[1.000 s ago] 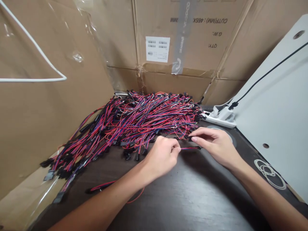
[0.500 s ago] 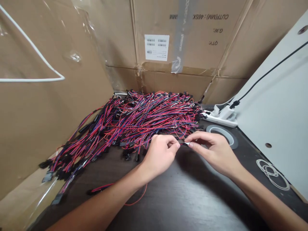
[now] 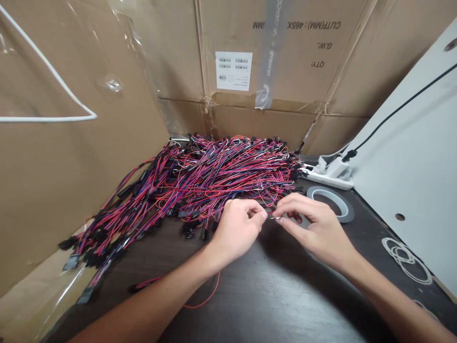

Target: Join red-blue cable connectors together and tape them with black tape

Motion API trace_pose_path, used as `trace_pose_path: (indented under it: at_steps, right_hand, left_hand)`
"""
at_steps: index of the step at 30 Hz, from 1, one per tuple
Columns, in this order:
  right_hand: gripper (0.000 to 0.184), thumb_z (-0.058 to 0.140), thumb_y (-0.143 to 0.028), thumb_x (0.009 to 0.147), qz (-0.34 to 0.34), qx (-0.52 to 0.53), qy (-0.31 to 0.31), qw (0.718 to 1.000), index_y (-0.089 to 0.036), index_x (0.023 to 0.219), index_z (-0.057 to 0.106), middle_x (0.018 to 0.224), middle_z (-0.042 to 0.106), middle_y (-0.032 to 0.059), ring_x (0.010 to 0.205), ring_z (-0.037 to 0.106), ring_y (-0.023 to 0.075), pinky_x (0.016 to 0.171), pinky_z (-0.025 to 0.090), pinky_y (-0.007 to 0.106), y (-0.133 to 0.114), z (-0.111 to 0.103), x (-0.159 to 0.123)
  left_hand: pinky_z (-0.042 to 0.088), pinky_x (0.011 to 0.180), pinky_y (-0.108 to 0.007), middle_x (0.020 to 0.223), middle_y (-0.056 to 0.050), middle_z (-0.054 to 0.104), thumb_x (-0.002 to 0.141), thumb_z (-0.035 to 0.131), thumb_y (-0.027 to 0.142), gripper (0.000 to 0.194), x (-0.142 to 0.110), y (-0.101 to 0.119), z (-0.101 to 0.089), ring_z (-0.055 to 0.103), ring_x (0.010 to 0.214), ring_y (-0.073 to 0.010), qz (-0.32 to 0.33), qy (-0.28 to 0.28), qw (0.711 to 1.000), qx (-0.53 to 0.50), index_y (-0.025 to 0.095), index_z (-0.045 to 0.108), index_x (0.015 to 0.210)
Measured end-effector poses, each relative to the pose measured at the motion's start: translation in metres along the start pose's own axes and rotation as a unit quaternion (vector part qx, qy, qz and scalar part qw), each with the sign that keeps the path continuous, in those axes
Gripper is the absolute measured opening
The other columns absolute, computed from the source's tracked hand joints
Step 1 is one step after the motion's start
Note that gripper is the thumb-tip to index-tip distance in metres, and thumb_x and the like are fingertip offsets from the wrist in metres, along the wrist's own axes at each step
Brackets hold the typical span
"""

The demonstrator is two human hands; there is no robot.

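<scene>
Thin wire (image 3: 271, 217) held between two hands

It bridges the small gap between the fingertips: the left hand (image 3: 239, 229) grips one end, the right hand (image 3: 316, 226) pinches its pale other end. From there, red-and-blue wires (image 3: 228, 174) heap at 11 o'clock, a power strip (image 3: 323, 179) sits at 2, a tape roll (image 3: 344, 206) at 3.

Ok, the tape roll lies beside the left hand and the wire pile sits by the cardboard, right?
Not the left hand: the head view shows the tape roll beside the right hand. The wire pile does sit by the cardboard.
</scene>
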State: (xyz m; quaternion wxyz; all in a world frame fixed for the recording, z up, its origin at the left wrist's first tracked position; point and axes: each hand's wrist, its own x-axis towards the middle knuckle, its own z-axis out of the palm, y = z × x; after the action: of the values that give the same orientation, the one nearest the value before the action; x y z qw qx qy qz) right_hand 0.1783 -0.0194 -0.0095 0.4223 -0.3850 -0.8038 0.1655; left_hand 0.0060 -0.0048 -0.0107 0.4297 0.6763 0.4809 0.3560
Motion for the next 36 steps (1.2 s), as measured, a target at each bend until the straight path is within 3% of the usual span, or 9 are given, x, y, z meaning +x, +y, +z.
trace_pose_path:
  at_steps: [18,36]
  right_hand:
    - [0.017,0.053,-0.005,0.082,-0.048,-0.039,-0.019,0.998,-0.019,0.081,0.064,0.079,0.064,0.0030,0.072,0.059,0.0148,0.064,0.047,0.026,0.0026,0.0001,-0.0009]
    - [0.016,0.052,-0.005,0.083,-0.039,-0.041,-0.051,0.997,-0.019,0.081,0.061,0.081,0.063,0.0045,0.078,0.057,0.0185,0.068,0.046,0.031,0.0048,-0.0006,-0.0026]
  left_hand:
    - [0.033,0.050,-0.021,0.049,0.003,0.054,0.075,0.053,0.009,0.019,0.0000,-0.0016,0.0001,0.046,0.047,-0.0084,-0.010,-0.042,0.999,0.007,0.013,0.062,0.059]
    - [0.030,0.050,-0.022,0.048,0.003,0.053,0.075,0.055,0.011,0.019,-0.0009,-0.0003,-0.0016,0.043,0.047,-0.0085,-0.003,-0.061,0.997,0.052,0.013,0.063,0.058]
